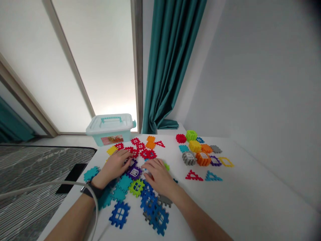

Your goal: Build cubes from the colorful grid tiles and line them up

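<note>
Around a purple waffle block (133, 172), left hand (112, 166) and right hand (157, 175) lie half-open.

Two hands (114, 165), one plastic storage box (110, 129), three triangular building pieces (194, 175)

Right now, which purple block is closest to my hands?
The purple waffle block between your left hand and right hand; the other purple block sits away to the right, among the mixed colours.
</note>
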Demonstrator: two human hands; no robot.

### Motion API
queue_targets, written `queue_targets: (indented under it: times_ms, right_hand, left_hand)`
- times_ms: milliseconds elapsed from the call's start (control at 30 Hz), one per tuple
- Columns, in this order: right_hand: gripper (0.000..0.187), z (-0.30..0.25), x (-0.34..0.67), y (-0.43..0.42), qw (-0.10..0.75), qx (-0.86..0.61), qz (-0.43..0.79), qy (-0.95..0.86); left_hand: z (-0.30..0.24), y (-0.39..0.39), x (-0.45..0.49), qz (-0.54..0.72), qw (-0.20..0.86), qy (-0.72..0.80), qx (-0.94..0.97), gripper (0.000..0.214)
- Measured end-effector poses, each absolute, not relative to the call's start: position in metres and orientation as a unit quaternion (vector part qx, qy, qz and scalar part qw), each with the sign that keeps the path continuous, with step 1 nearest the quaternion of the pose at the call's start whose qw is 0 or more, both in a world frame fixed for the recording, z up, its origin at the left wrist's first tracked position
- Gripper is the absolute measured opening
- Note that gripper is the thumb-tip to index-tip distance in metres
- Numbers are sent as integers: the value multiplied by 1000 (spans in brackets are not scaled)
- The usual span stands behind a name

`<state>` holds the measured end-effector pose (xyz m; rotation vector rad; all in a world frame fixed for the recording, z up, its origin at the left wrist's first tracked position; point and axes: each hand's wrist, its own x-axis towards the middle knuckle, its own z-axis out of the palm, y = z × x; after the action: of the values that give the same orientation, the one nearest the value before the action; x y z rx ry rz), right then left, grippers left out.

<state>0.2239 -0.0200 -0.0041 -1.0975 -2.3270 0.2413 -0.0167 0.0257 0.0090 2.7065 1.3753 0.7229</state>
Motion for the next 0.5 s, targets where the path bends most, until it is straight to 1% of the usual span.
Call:
queue_targets:
  times_ms: [133,300,367,500]
  right_hand:
    - [31,-2,225,-33,273,-375,110,-879]
    - [39,-5,216,-37,257,-309,131,-906]
    - [37,-7,214,-38,245,-296,129,-914]
    - [30,-7,218,-35,235,-331,117,-906]
  left_hand:
    - [12,29,-31,224,30,440,869,23]
    - [14,31,-38,185,71,404,893,24]
    - [14,31,-38,171,78,401,897,24]
    - [13,30,-38,161,88,402,897,24]
